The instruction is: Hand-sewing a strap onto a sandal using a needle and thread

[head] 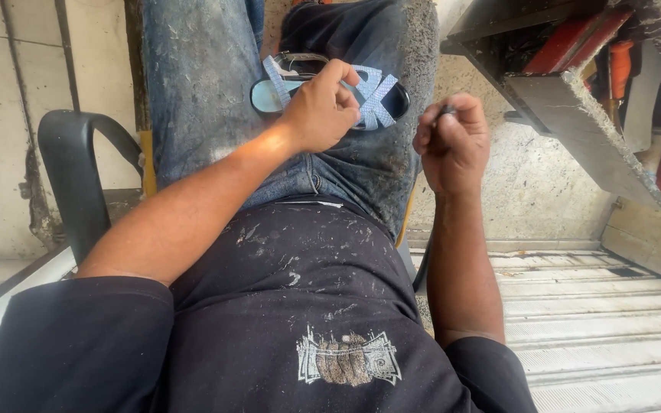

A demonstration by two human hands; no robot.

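Dusty black shirt (300, 306) below; left hand (321, 107) fingers clamp sandal (330, 95), right hand (453, 141) pinches small dark tool (445, 112).

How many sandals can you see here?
1: a light blue strapped sandal lying on the person's lap, under the left hand. A second one could be hidden.

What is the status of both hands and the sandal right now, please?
Left hand gripping the light blue strapped sandal on the lap. Right hand raised beside it, pinching a small dark tool. Nothing in the way.
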